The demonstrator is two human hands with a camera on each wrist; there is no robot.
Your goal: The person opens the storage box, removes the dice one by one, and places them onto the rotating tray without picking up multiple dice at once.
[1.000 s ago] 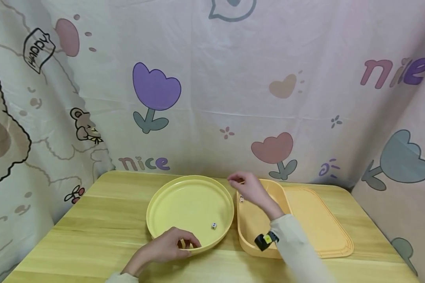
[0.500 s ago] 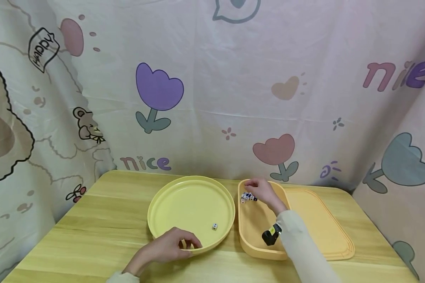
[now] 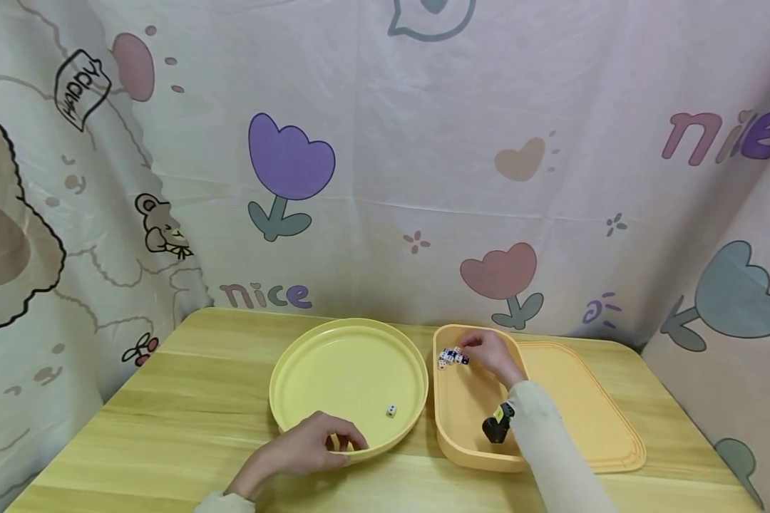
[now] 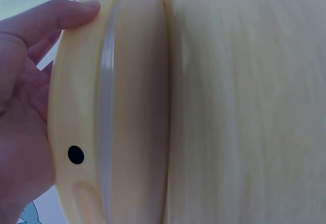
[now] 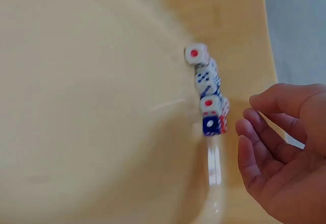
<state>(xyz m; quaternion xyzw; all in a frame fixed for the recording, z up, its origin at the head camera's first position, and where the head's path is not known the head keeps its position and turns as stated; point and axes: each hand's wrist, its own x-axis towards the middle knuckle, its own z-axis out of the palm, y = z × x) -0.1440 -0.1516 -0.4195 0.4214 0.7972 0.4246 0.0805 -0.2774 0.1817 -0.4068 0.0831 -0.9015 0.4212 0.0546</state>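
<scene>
My left hand [image 3: 313, 443] grips the near rim of a round yellow tray [image 3: 334, 324], fingers over the edge and thumb outside. The left wrist view shows its thumb on the tray's rim [image 4: 76, 102]. A single white die [image 3: 391, 410] lies on the tray's floor at right. My right hand [image 3: 488, 353] hovers in the far part of an orange-yellow bin [image 3: 468, 456], fingers loosely bent and nothing visible between them. Close beside its fingertips, a cluster of white and blue dice [image 5: 209, 89] sits against the bin's wall, some stacked. The right wrist view shows the hand [image 5: 285, 147] just apart from them.
A flat orange-yellow lid [image 3: 577, 399] lies on the wooden table [image 3: 186, 399], right of the bin and partly behind the right sleeve [image 3: 552, 449]. A printed curtain [image 3: 385, 142] hangs behind the table. A black wrist camera [image 3: 498, 425] overlaps the bin.
From above the bin's far left rim, my right hand has moved right and down into the bin, bringing the dice cluster into view. My left hand keeps its grip on the tray.
</scene>
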